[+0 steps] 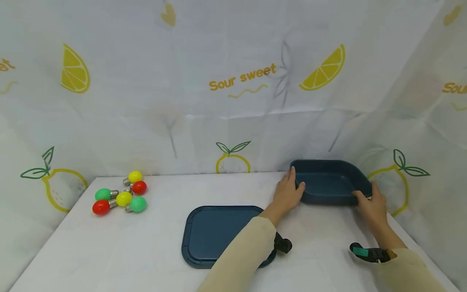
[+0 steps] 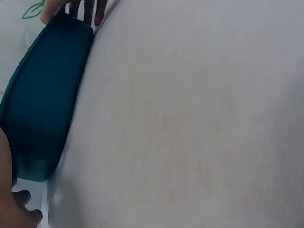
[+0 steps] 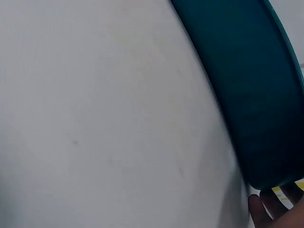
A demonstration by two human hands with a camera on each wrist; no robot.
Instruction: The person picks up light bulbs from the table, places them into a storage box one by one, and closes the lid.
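A dark blue rectangular tray with raised walls [image 1: 330,199] is at the back right of the table, close to the backdrop. My left hand [image 1: 288,192] grips its left end, the thumb at the near left corner. At the opposite end my right hand [image 1: 373,205] holds the near right corner, thumb over the rim. In the left wrist view the tray's outer wall [image 2: 50,95] shows between both hands. The right wrist view has the same wall [image 3: 242,85], with right fingertips [image 3: 259,209] curled at its end.
A flat dark blue lid-like board [image 1: 215,235] lies mid-table, partly under the left forearm. Farther left is a cluster of red, yellow and green bulbs [image 1: 124,198]. A white printed cloth backdrop [image 1: 189,134] rises behind the white table [image 1: 120,251].
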